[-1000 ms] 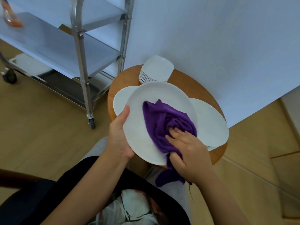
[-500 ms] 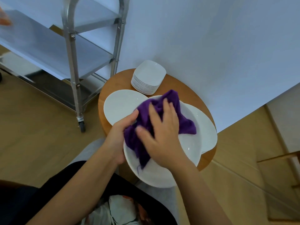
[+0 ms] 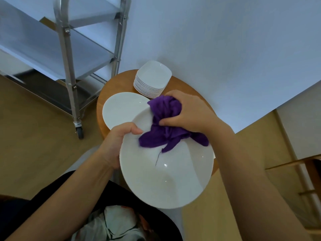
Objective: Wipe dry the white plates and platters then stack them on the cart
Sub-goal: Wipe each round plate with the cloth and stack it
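I hold a large white plate (image 3: 166, 176) over my lap, tilted toward me. My left hand (image 3: 118, 141) grips its left rim, thumb on the face. My right hand (image 3: 189, 112) clutches a bunched purple cloth (image 3: 165, 126) at the plate's far rim, with the cloth's loose ends trailing over the plate. Another white platter (image 3: 121, 108) lies on the round wooden table (image 3: 104, 101). A stack of several small square white plates (image 3: 152, 79) stands at the table's back. The metal cart (image 3: 67, 66) stands to the left.
A white wall (image 3: 217, 49) rises right behind the table. The cart's caster wheel (image 3: 79, 132) rests on the wooden floor near the table's left edge. Wooden furniture (image 3: 304, 162) shows at the right edge. My lap is below the plate.
My right hand has swept the cloth from the plate's near side up to its far rim. The plate has come lower and closer to me, hiding the platter on the right.
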Motion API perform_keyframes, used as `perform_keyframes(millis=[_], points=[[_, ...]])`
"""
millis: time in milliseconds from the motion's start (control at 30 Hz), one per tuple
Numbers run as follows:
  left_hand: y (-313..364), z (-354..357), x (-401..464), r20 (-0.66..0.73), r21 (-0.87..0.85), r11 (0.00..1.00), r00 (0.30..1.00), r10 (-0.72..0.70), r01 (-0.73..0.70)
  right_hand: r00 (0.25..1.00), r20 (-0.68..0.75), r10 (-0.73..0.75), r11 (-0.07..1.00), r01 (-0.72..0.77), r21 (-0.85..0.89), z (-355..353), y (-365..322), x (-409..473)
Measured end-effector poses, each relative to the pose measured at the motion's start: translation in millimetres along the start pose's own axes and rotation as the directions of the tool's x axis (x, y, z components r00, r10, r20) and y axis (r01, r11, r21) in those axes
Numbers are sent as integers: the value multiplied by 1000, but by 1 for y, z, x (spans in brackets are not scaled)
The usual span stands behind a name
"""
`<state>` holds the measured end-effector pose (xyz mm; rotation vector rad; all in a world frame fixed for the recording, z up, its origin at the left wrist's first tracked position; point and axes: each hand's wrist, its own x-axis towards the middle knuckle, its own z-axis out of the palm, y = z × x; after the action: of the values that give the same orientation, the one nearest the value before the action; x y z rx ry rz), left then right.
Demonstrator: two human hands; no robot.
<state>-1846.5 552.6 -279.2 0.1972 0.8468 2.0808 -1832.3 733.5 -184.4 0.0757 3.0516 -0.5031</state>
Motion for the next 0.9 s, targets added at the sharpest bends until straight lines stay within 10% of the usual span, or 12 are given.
perform_keyframes(millis=[233, 367, 600, 800, 900], points=[[-3, 6, 2, -115, -47, 985, 980, 162, -169, 941, -75, 331, 863, -270, 428, 2, 39, -24], [-4, 10, 3, -140, -29, 977, 969, 203, -209, 779, -254, 574, 711, -321, 625, 29, 41, -50], [-6, 19, 14, -232, 4, 945, 919, 319, -327, 510, -110, 853, 234, -186, 954, 79, 23, -73], [-30, 36, 25, -334, -145, 910, 885, 325, -388, 439, 191, 878, -216, 7, 976, 116, -21, -58], [-32, 39, 24, -302, 39, 912, 865, 401, -409, 439, 211, 873, -241, 13, 970, 108, -14, -54]])
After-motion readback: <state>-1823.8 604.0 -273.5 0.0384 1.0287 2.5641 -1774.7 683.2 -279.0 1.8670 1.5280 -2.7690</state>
